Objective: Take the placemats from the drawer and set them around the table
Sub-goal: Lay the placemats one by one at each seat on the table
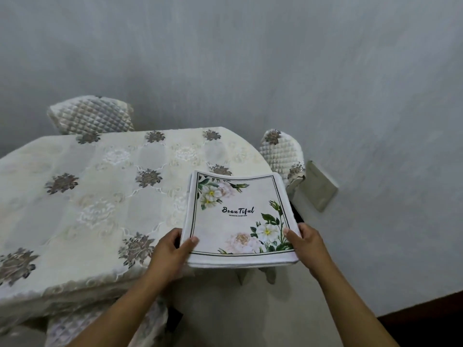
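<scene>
A stack of white placemats [238,219] with printed flowers, a dark border line and the word "Beautiful" hangs over the near right corner of the table [100,196]. My left hand [172,249] grips the stack's near left corner, thumb on top. On the near right corner my right hand [307,242] holds the stack the same way. The table wears a cream embroidered cloth with grey-brown flower motifs. The drawer is not in view.
A quilted chair back [92,116] stands behind the table's far edge, another quilted chair [283,156] at its right end, and a third chair [100,326] below the near edge. A grey wall runs behind. A beige box [318,186] sits by the wall.
</scene>
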### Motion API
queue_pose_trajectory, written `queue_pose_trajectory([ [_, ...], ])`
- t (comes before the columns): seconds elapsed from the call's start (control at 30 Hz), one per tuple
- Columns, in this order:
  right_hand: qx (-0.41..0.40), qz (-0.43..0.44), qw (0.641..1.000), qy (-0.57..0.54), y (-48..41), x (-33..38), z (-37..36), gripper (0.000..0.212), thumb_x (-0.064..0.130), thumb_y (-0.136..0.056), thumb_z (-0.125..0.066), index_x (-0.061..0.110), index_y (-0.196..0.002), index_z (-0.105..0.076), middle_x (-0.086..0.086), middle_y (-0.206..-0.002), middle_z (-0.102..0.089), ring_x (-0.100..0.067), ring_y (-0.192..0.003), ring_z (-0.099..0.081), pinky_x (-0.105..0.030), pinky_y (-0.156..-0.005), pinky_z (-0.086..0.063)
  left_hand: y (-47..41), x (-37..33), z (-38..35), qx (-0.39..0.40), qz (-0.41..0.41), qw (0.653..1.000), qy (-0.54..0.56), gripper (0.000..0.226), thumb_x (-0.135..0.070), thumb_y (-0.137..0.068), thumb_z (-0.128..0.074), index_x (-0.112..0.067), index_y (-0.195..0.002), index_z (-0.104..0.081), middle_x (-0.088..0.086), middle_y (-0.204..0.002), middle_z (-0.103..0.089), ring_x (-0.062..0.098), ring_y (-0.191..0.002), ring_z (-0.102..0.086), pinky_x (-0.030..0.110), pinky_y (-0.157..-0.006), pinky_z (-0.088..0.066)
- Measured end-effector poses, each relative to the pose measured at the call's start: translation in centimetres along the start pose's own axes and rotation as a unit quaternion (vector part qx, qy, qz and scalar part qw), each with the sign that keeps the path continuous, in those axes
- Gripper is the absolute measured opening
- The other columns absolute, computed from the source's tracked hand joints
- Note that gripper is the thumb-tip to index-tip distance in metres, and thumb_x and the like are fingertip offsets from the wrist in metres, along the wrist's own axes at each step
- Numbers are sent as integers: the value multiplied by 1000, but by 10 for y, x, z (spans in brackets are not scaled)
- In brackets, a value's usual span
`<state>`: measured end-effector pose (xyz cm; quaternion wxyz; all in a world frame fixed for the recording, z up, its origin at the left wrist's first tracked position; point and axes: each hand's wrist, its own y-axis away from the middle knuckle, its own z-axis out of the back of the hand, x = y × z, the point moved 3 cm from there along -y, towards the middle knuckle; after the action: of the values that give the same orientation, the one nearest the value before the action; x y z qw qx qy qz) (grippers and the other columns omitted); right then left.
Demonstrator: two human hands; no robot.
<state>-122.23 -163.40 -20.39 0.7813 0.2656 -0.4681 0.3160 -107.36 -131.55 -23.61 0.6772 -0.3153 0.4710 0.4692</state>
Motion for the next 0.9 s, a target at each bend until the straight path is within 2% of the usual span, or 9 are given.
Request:
queue_pose_trajectory([
  [0.13,34,-10,999,13,-66,-12,-14,6,27,-91,-66,23,-95,-67,3,-89,-75,-14,-80,-72,-35,-72,-58,-45,11,-22,2,41,999,-12,17,-38,-87,-68,-29,-75,-60,-21,-62,-63,-5,-56,-56,13,-49,-37],
  [0.27,76,-21,996,33,-128,-31,-31,13,26,-91,-66,16,-99,-67,-1,-93,-74,-18,-87,-70,-40,-80,-58,-81,34,-46,-4,103,994,-19,13,-32,-87,-70,-22,-84,-63,-9,-71,-66,-1,-64,-61,18,-55,-40],
  [0.37,107,-32,992,52,-171,-55,-42,19,25,-91,-67,6,-93,-65,-8,-87,-73,-24,-84,-69,-42,-78,-56,-105,49,-66,-12,144,989,-38,13,-33,-87,-70,-22,-87,-63,-6,-78,-68,2,-70,-63,19,-59,-42],
  [0.47,138,-40,988,55,-213,-81,-50,20,24,-90,-68,4,-86,-63,-12,-82,-71,-29,-83,-68,-39,-74,-54,-126,61,-91,-27,178,982,-66,13,-36,-87,-69,-25,-89,-63,-6,-84,-69,9,-77,-64,23,-62,-44],
  [0.63,184,-61,978,78,-265,-112,-57,18,20,-91,-66,10,-79,-59,-6,-75,-66,-26,-76,-62,-31,-66,-44,-151,74,-131,-48,226,965,-127,22,-39,-86,-68,-25,-73,-55,-10,-66,-58,3,-64,-55,22,-55,-36],
  [0.73,198,-81,972,97,-286,-124,-62,23,22,-92,-65,8,-77,-54,-9,-73,-63,-24,-71,-57,-30,-62,-41,-163,81,-148,-62,253,954,-147,33,-38,-85,-68,-27,-65,-46,-10,-58,-48,3,-56,-47,24,-51,-32],
  [0.83,223,-93,961,136,-299,-139,-67,26,24,-92,-66,7,-77,-53,-12,-73,-62,-24,-72,-58,-31,-61,-39,-169,92,-157,-75,290,938,-172,34,-37,-83,-69,-23,-67,-42,-7,-63,-47,10,-58,-45,27,-52,-32],
  [0.9,232,-89,952,177,-302,-145,-67,25,28,-91,-67,6,-83,-56,-9,-76,-62,-25,-75,-59,-29,-62,-38,-169,100,-159,-77,327,924,-185,28,-36,-82,-72,-20,-76,-48,-4,-72,-54,14,-67,-52,29,-57,-35],
])
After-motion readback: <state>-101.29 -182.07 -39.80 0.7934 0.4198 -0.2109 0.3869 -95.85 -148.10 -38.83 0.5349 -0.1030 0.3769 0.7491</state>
